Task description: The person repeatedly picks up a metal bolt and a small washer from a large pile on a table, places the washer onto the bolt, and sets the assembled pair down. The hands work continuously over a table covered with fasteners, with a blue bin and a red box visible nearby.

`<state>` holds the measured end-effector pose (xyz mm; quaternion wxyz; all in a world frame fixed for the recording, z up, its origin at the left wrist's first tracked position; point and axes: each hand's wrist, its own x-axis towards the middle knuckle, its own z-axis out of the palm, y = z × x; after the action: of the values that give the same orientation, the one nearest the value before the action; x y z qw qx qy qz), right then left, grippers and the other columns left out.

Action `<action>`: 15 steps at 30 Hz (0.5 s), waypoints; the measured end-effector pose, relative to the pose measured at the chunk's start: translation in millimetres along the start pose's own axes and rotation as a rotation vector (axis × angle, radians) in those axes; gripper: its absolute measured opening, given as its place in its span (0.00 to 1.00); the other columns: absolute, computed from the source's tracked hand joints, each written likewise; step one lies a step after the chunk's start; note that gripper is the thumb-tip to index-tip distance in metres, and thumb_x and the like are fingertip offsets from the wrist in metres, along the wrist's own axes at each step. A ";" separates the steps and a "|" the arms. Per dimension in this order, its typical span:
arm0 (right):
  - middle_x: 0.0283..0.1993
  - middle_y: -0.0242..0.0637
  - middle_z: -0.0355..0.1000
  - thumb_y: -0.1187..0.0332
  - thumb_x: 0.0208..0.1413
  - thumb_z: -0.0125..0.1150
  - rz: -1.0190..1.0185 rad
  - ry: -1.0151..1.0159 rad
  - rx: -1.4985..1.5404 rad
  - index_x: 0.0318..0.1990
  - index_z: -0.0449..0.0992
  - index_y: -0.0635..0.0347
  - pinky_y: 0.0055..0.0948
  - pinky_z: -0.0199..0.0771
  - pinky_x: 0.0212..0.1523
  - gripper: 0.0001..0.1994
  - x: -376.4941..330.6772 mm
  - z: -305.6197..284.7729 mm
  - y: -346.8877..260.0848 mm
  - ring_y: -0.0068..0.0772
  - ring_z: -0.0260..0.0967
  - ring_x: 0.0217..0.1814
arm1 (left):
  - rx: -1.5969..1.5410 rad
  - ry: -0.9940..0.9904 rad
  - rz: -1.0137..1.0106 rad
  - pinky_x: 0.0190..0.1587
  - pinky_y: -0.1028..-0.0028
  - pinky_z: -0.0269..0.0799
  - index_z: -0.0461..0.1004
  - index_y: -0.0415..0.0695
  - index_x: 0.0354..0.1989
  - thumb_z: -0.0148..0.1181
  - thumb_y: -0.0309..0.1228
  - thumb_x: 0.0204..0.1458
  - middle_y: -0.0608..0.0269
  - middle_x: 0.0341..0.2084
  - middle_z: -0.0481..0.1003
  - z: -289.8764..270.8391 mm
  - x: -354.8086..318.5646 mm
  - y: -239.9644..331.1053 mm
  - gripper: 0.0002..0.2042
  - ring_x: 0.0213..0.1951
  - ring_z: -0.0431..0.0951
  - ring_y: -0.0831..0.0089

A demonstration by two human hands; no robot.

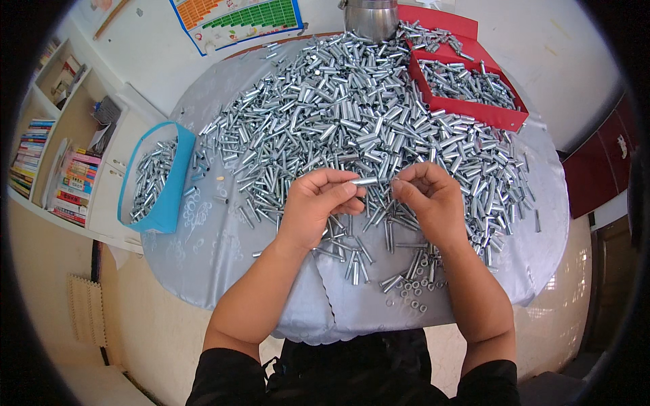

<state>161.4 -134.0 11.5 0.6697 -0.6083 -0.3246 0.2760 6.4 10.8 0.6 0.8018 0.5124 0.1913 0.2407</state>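
Observation:
My left hand (313,204) pinches a shiny metal sleeve (366,181) between thumb and fingers, its free end pointing right. Close to that end, my right hand (433,203) has its thumb and fingertips pressed together. What they hold, if anything, is too small to make out. Both hands are above the near part of a large heap of silvery metal sleeves and bolts (338,115). Loose bolts (355,264) lie below my left hand. Several nuts (414,287) are scattered near the table's front edge, beside my right forearm.
A grey cloth covers the round table (203,264). At left stands a blue fabric bin (181,183) of metal parts; a red box (467,111) at back right holds more. Behind the heap is a steel pot (371,20). A bookshelf (88,128) stands left.

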 end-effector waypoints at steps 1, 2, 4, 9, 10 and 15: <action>0.32 0.29 0.75 0.77 0.54 0.63 -0.001 0.008 -0.009 0.36 0.75 0.64 0.17 0.70 0.35 0.04 -2.0 2.1 0.1 0.16 0.71 0.33 | 0.006 -0.011 -0.003 0.34 0.73 0.81 0.75 0.35 0.45 0.56 0.22 0.56 0.53 0.33 0.80 1.0 -0.8 -0.4 0.09 0.30 0.82 0.70; 0.32 0.30 0.75 0.77 0.54 0.63 -0.002 0.015 -0.018 0.36 0.75 0.64 0.17 0.70 0.35 0.04 -3.6 4.0 0.2 0.16 0.71 0.33 | 0.012 -0.021 -0.006 0.34 0.74 0.81 0.75 0.35 0.45 0.56 0.22 0.56 0.53 0.33 0.80 1.8 -1.1 -0.7 0.09 0.30 0.82 0.70; 0.33 0.30 0.75 0.77 0.53 0.64 -0.014 -0.013 0.009 0.37 0.75 0.64 0.18 0.71 0.36 0.05 -4.5 5.9 2.4 0.16 0.71 0.34 | 0.016 -0.030 0.005 0.34 0.74 0.81 0.75 0.35 0.44 0.56 0.22 0.56 0.53 0.33 0.80 2.3 -1.0 -1.0 0.09 0.30 0.82 0.71; 0.34 0.31 0.75 0.78 0.51 0.65 -0.070 -0.073 -0.049 0.35 0.76 0.64 0.20 0.72 0.39 0.05 -4.5 5.3 7.7 0.17 0.72 0.36 | 0.003 -0.039 0.010 0.34 0.74 0.81 0.75 0.35 0.45 0.57 0.22 0.56 0.53 0.33 0.80 1.8 -0.8 -2.0 0.09 0.30 0.82 0.71; 0.34 0.31 0.75 0.78 0.51 0.65 -0.066 -0.084 -0.072 0.35 0.76 0.64 0.20 0.72 0.39 0.05 -4.9 5.6 6.2 0.18 0.72 0.36 | 0.003 -0.038 0.002 0.34 0.74 0.81 0.75 0.35 0.45 0.57 0.22 0.56 0.53 0.33 0.80 1.5 -0.9 -2.1 0.09 0.30 0.82 0.71; 0.33 0.31 0.75 0.78 0.53 0.63 -0.077 -0.128 -0.109 0.34 0.74 0.64 0.21 0.72 0.38 0.03 -6.8 4.2 3.1 0.19 0.72 0.35 | 0.007 -0.038 -0.017 0.34 0.74 0.81 0.75 0.35 0.45 0.57 0.22 0.55 0.53 0.33 0.80 1.5 -2.1 -0.9 0.10 0.30 0.82 0.70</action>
<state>153.9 -136.2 8.0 0.6236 -0.6121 -0.4042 0.2704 5.7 8.2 0.6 0.8054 0.5182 0.1812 0.2236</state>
